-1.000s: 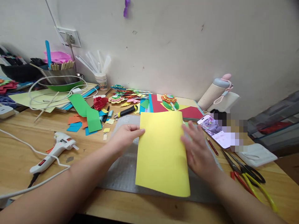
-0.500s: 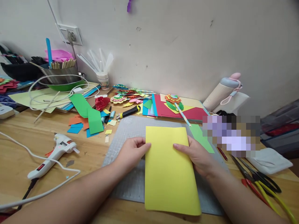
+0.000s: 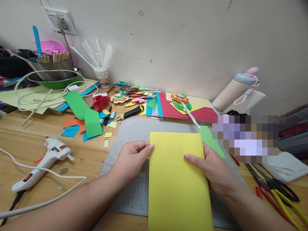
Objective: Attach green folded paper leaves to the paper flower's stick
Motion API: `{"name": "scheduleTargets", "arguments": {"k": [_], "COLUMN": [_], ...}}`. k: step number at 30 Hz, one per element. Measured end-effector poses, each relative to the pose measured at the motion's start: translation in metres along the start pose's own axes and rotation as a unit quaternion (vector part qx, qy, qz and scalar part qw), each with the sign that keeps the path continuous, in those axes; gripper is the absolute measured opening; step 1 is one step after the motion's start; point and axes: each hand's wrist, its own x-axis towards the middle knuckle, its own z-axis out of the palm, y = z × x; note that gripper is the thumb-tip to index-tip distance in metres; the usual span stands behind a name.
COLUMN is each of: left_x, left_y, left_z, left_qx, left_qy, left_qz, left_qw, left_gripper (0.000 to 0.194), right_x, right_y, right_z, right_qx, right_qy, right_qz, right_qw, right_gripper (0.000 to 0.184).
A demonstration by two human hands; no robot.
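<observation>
A sheet of yellow paper (image 3: 176,186) is held up over the grey cutting mat (image 3: 130,128), its lower end running out of the picture. My left hand (image 3: 136,155) pinches its left edge near the top, thumb in front. On the other side, my right hand (image 3: 211,163) grips the right edge, with the thumb lying across the front and the fingers hidden behind. The paper's right side looks curved, perhaps folded over. A strip of light green paper (image 3: 211,141) lies just beyond my right hand.
A white glue gun (image 3: 48,163) with its cable lies at left. Green paper pieces (image 3: 92,123), a utility knife (image 3: 131,112) and paper flowers (image 3: 121,96) lie toward the wall. Scissors (image 3: 276,186) are at right. A bottle (image 3: 238,88) leans on the wall. A paper cup (image 3: 102,77) holds glue sticks.
The yellow paper's top right corner has spread further right, and my right hand has shifted right with it. My left hand keeps its pinch. The view has shifted slightly.
</observation>
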Motion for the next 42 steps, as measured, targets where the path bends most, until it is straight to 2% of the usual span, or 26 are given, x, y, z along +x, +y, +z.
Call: {"name": "scheduleTargets", "arguments": {"k": [21,28,42], "left_x": [-0.0028,-0.0031,-0.0027], "left_y": [0.003,0.0035,0.0037], "left_z": [0.0001,-0.0004,-0.0006], "left_qx": [0.022,0.033,0.034], "left_qy": [0.006,0.01,0.001], "left_qz": [-0.005,-0.01,-0.007], "left_qw": [1.0,0.999,0.999], "left_gripper": [0.025,0.026,0.026], "right_x": [-0.0015,-0.002,-0.0005], "right_y": [0.0009,0.0014,0.0014], "right_z": [0.0,-0.0001,-0.0002], "right_qx": [-0.024,0.004,-0.006], "right_qy": [0.005,-0.003,0.006], "right_qz": [0.005,0.01,0.008], "right_qw": [1.0,1.0,1.0], "right_gripper": [0.055,0.053,0.051]}}
